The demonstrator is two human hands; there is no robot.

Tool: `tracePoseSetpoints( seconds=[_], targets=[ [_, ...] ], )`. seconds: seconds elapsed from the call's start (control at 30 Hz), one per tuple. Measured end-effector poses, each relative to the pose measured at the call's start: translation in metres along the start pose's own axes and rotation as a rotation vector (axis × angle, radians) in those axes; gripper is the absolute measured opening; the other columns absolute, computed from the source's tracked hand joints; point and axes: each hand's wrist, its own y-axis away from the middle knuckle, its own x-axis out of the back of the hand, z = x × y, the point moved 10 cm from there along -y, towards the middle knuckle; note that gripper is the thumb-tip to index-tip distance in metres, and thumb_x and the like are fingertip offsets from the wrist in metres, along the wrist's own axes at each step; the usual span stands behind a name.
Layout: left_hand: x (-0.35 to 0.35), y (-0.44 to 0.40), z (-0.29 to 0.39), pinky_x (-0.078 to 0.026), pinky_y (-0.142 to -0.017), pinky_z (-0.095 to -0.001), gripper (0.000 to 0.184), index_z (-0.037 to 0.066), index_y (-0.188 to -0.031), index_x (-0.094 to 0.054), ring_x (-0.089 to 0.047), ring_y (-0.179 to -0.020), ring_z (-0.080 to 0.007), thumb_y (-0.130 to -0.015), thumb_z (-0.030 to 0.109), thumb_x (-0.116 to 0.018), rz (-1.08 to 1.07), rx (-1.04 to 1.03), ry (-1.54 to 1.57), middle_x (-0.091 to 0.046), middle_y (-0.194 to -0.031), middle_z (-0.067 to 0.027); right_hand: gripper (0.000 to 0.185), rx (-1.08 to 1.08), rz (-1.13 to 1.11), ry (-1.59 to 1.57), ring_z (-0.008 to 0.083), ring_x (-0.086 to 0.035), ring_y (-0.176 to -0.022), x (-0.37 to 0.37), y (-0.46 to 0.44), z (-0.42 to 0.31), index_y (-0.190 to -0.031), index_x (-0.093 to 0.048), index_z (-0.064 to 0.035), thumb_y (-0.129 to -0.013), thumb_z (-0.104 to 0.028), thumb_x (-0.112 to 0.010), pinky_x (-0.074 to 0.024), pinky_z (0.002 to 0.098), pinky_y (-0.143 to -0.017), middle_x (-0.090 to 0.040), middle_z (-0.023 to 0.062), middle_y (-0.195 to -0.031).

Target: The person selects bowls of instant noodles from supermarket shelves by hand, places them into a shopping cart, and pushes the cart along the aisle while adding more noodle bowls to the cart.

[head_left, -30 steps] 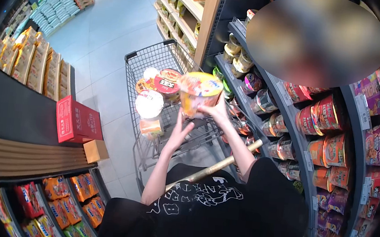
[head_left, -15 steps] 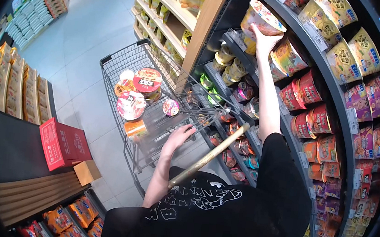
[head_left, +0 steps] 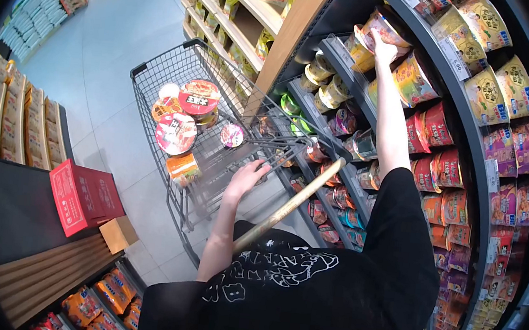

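Observation:
My right hand (head_left: 384, 49) reaches up to the shelf and holds an instant noodle tub (head_left: 389, 29) with a pinkish, patterned side. The tub is tilted and sits in the shelf row next to yellow noodle tubs (head_left: 359, 50). My left hand (head_left: 248, 179) is over the near end of the shopping cart (head_left: 159, 66), its fingers stretched out and loosely together, with nothing gripped. Whether its fingertips touch the cart's wire is unclear. Inside the cart are a red-lidded noodle tub (head_left: 198, 95), a white-and-red one (head_left: 176, 133), a small cup (head_left: 232, 135) and an orange packet (head_left: 182, 168).
Curved shelves of noodle tubs (head_left: 434, 127) rise close on my right. A pale bar (head_left: 292, 206) crosses in front of my body. A red box (head_left: 86, 197) stands at the left, by a brown carton (head_left: 119, 234). Wooden shelves (head_left: 254, 5) with yellow bags are ahead.
My right hand has moved up and right, bringing the noodle tub from in front of the shelf back among the tubs in the row. My left hand has shifted slightly left.

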Motion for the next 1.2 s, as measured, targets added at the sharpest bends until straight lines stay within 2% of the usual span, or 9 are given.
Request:
tracePoseSetpoints(
  seconds=[0.03,0.1,0.47,0.63,0.8,0.97,1.0,1.1,1.2],
  targets=[
    [0.0,0.0,-0.002,-0.028,-0.094,-0.0343,0.057,0.006,-0.117,-0.044,-0.038,-0.112,-0.0284,-0.078,0.048,-0.04,-0.004,0.009,0.002,-0.043,-0.119,-0.0154,0.095,-0.133,-0.257,0.012,0.0303,-0.051,-0.096,0.012,0.022,-0.026,-0.099,-0.047,0.017,-0.043,-0.056,-0.072,-0.0389,0.034,-0.083,-0.052,0.0266,-0.101],
    [-0.003,0.0,0.0,-0.027,-0.095,-0.0338,0.056,0.007,-0.117,-0.043,-0.037,-0.113,-0.0276,-0.079,0.048,-0.039,-0.032,-0.019,-0.011,-0.042,-0.12,-0.0149,0.08,-0.009,-0.092,0.039,0.0267,-0.058,-0.08,0.031,0.026,-0.042,-0.079,-0.058,0.0132,-0.045,-0.058,-0.069,-0.0434,0.0322,-0.076,-0.059,0.0222,-0.084],
    [-0.011,0.004,-0.001,-0.027,-0.095,-0.034,0.055,0.011,-0.118,-0.043,-0.037,-0.113,-0.0265,-0.079,0.049,-0.039,-0.051,0.033,-0.08,-0.041,-0.122,-0.0111,0.114,0.081,-0.251,-0.47,0.0273,-0.039,-0.108,0.013,0.024,-0.035,-0.12,-0.001,0.0108,-0.05,-0.032,-0.079,-0.0344,0.0307,-0.09,-0.03,0.0265,-0.118],
    [-0.012,0.006,0.003,-0.029,-0.093,-0.0345,0.054,0.01,-0.115,-0.046,-0.04,-0.111,-0.0282,-0.077,0.048,-0.042,0.004,0.007,-0.088,-0.044,-0.118,-0.0135,0.082,0.163,0.107,-0.27,0.034,-0.033,-0.109,0.054,0.108,-0.05,-0.12,-0.014,0.0072,-0.065,-0.02,-0.068,-0.0263,0.0393,-0.094,-0.028,0.0262,-0.117],
    [-0.02,0.002,-0.008,-0.033,-0.088,-0.0291,0.047,0.001,-0.109,-0.049,-0.046,-0.103,-0.0231,-0.078,0.036,-0.049,0.018,0.005,0.115,-0.051,-0.11,-0.0153,0.039,0.268,-0.413,-0.414,0.0307,-0.04,-0.096,0.028,0.308,-0.101,-0.102,-0.037,0.0025,-0.065,-0.004,-0.05,-0.0306,0.0385,-0.087,-0.041,0.0208,-0.103],
    [-0.026,0.007,-0.013,-0.037,-0.079,-0.0265,0.037,-0.003,-0.095,-0.057,-0.052,-0.086,-0.015,-0.078,0.029,-0.05,-0.065,0.029,0.149,-0.06,-0.088,-0.0106,0.038,0.613,-2.225,0.11,0.027,-0.053,-0.093,-0.034,0.611,-0.005,-0.101,-0.053,-0.0005,-0.071,-0.024,-0.055,-0.0409,0.0345,-0.08,-0.055,0.0174,-0.098],
    [-0.03,0.006,-0.026,-0.038,-0.073,-0.0276,0.035,-0.002,-0.089,-0.059,-0.052,-0.078,-0.0141,-0.077,0.03,-0.051,-0.079,0.059,0.21,-0.06,-0.081,-0.0103,0.033,0.302,-2.183,0.455,0.0281,-0.056,-0.086,-0.014,0.602,0.0,-0.1,-0.054,-0.003,-0.072,-0.021,-0.053,-0.043,0.0363,-0.077,-0.058,0.0175,-0.092],
    [-0.029,0.016,-0.019,-0.038,-0.061,-0.0276,0.029,-0.002,-0.079,-0.061,-0.05,-0.067,-0.0098,-0.077,0.025,-0.051,0.021,-0.016,0.203,-0.059,-0.068,-0.006,0.027,0.595,-1.771,0.231,0.0309,-0.057,-0.082,0.026,0.554,-0.08,-0.088,-0.057,-0.0024,-0.075,-0.025,-0.052,-0.0445,0.0378,-0.072,-0.058,0.0183,-0.087],
    [-0.042,0.032,-0.01,-0.037,-0.068,-0.0232,0.029,-0.003,-0.084,-0.06,-0.048,-0.072,-0.0086,-0.08,0.023,-0.049,-0.068,0.054,0.146,-0.058,-0.077,-0.0026,0.039,0.482,-1.912,0.198,0.0302,-0.058,-0.081,0.024,0.579,-0.051,-0.093,-0.056,0.0028,-0.073,-0.03,-0.056,-0.0451,0.0379,-0.071,-0.059,0.0205,-0.085]
  ],
)
